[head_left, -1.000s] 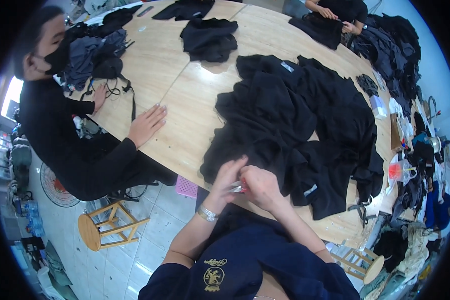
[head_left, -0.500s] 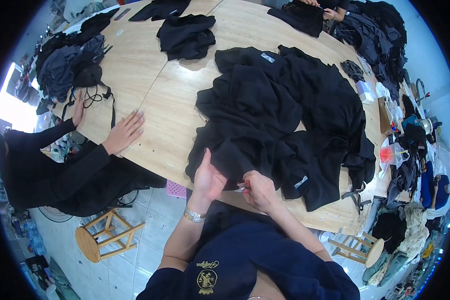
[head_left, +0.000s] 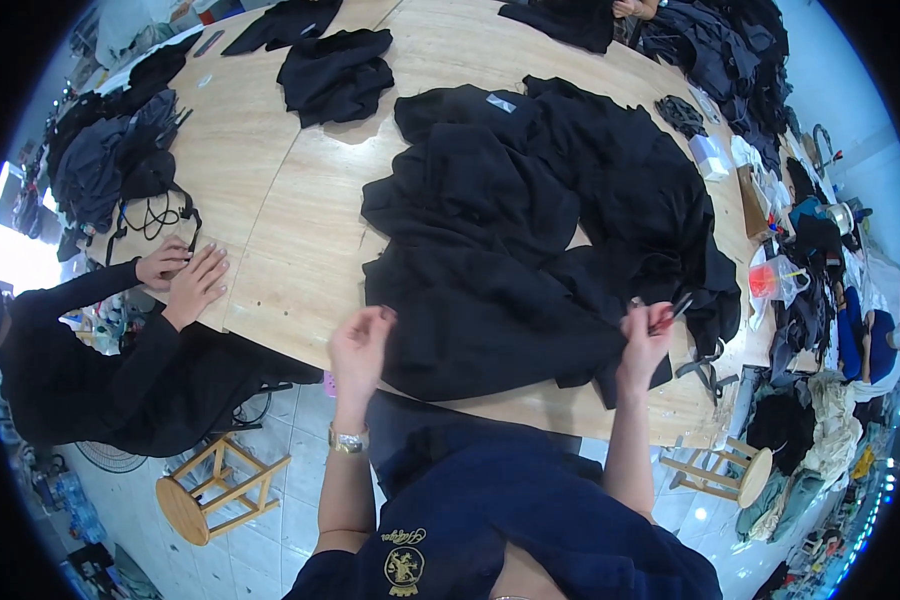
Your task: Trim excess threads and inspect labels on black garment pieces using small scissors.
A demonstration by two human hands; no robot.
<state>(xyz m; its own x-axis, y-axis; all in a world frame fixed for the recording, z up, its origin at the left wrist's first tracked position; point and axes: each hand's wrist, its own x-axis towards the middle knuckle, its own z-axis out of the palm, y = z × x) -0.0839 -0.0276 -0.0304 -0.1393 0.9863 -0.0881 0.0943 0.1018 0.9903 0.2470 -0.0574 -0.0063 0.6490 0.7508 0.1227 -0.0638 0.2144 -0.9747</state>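
Observation:
A big heap of black garments (head_left: 530,230) lies on the wooden table (head_left: 290,230) in front of me. My left hand (head_left: 358,345) hovers at the heap's near left edge, fingers curled, with nothing visible in it. My right hand (head_left: 646,338) is raised at the heap's near right edge and holds small red-handled scissors (head_left: 672,312). I wear a watch on the left wrist and a dark blue top.
A person in black sits at the table's left side, both hands (head_left: 182,275) resting on the wood. More dark clothes (head_left: 335,72) lie farther back and at the left. A wooden stool (head_left: 215,490) stands on the tiled floor; another stool (head_left: 725,468) is at right.
My hands were together at the heap's near edge; now they have pulled apart, the right one moving right with the scissors. The person at left has drawn both hands together.

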